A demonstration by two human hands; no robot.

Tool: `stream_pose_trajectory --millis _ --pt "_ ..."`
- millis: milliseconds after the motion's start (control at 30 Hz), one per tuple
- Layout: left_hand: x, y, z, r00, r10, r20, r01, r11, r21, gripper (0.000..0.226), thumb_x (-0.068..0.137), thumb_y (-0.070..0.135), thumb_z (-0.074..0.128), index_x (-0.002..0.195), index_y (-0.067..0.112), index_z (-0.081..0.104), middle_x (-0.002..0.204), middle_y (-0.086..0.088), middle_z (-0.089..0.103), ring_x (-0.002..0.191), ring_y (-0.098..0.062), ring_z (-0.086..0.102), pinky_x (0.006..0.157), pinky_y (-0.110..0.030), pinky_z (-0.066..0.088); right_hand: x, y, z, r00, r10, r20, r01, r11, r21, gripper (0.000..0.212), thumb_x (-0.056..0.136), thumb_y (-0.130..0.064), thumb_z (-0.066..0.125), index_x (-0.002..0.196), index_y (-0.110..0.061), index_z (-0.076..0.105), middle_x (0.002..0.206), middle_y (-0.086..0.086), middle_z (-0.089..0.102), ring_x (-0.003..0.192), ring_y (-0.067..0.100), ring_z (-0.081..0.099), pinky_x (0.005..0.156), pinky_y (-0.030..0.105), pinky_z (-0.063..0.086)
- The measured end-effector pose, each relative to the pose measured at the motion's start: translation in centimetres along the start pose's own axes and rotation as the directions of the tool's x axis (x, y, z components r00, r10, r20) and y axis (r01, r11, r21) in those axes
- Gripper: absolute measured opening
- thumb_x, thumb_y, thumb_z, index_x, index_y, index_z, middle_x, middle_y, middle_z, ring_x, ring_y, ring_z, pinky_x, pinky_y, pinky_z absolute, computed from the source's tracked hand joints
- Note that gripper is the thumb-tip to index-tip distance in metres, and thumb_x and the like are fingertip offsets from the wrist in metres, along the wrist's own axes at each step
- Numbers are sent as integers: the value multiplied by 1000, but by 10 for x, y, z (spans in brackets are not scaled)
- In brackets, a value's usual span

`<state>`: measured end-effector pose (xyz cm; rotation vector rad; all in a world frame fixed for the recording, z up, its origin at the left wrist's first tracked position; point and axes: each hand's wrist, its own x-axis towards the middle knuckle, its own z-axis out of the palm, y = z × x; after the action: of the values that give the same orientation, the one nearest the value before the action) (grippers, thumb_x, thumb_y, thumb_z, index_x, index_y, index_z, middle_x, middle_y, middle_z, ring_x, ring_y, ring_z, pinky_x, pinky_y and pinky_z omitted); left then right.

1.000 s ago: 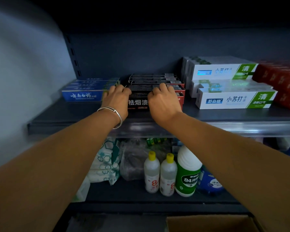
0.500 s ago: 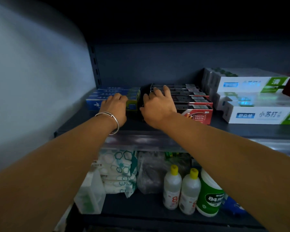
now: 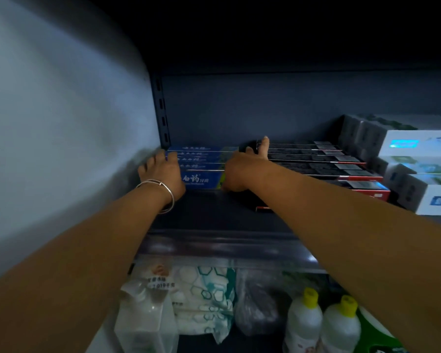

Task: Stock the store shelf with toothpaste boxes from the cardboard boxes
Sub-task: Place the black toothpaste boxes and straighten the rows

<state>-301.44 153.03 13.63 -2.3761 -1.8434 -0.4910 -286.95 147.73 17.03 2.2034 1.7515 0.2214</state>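
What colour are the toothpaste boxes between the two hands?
Blue with white lettering, seen in the head view: the blue toothpaste boxes.

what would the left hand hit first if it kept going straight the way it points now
The left hand points into the shelf at the left end of the blue toothpaste boxes. Going on, it would probably reach the dark back panel beside the slotted upright; depth is unclear.

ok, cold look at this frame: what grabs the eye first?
Two bare forearms reach in: the left hand and right hand bracket the blue toothpaste boxes at the shelf's far left. Black toothpaste boxes lie in a row just right of them. On the lower shelf, yellow-capped bottles stand at bottom right.
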Motion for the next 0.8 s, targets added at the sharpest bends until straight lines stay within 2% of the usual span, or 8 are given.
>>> stream_pose_trajectory --millis 133,233,400,600,700,800 --pt "16 -16 6 994 -87 61 92 993 -80 78 81 29 65 144 14 21 144 -17 29 134 -36 29 111 -48 26 11 -4 1 999 22 33 -22 1000 -1 73 92 -57 41 150 -17 19 157 7 16 145 36 3 103 69 -12" --pt "23 -21 10 984 -137 114 155 974 -168 86 78 27 69 144 11 17 141 -19 35 129 -38 37 106 -51 34 14 -6 1 999 31 35 -31 1000 1 76 91 -57 44 149 -16 20 156 7 16 145 36 5 103 70 -11" --pt "24 -24 4 971 -173 167 225 897 -381 89 76 11 73 145 7 16 133 -18 46 118 -36 49 96 -38 43 18 -7 -2 996 38 82 -40 999 26 74 89 -55 48 148 -18 23 156 7 17 145 35 5 102 71 -10" --pt "18 -22 0 975 -157 157 210 882 -422 72 78 5 68 139 6 30 126 -16 52 112 -33 53 88 -33 43 16 -6 0 996 23 81 -29 998 64 72 91 -49 50 148 -14 23 153 9 23 143 36 10 104 70 -6" --pt "16 -20 -3 985 -101 139 150 900 -408 52 82 4 62 130 5 43 123 -17 55 111 -34 54 92 -34 44 16 -7 0 996 30 85 -36 997 72 71 92 -43 50 149 -14 20 154 9 20 144 35 9 105 70 -6" --pt "16 -20 -5 987 -90 132 134 915 -380 46 85 5 57 130 6 44 122 -17 55 110 -34 54 92 -35 46 17 -6 -2 994 35 103 -45 995 92 66 95 -34 48 149 -13 17 155 10 17 144 36 8 106 70 -5"
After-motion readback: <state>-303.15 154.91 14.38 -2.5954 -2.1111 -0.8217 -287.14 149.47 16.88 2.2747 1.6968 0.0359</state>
